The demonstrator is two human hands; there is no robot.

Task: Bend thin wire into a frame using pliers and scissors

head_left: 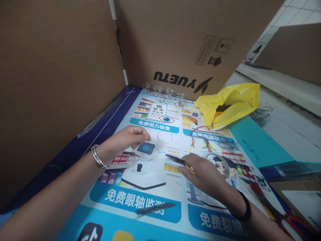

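My left hand [139, 135] is closed in a pinch on a thin wire [157, 152], which curls in a loose loop below and to the right of the fingers. In my right hand [194, 167] are small pliers [175, 158] with dark pointed jaws and yellowish handles. The jaws point left towards the wire, apart from it. Another fine loop [165, 136] lies just right of the left fingertips. On the printed sheet nearer to me rests a bundle of dark straight wires [155, 209].
Cardboard walls [160, 40] stand left and behind. At the back lies a heap of wire pieces [163, 91]. A yellow bag [228, 103], coloured cords [207, 144], a clear tape roll [225, 167] and black-and-red cords [250, 174] are on the right, with red-handled scissors [286, 221] nearer.
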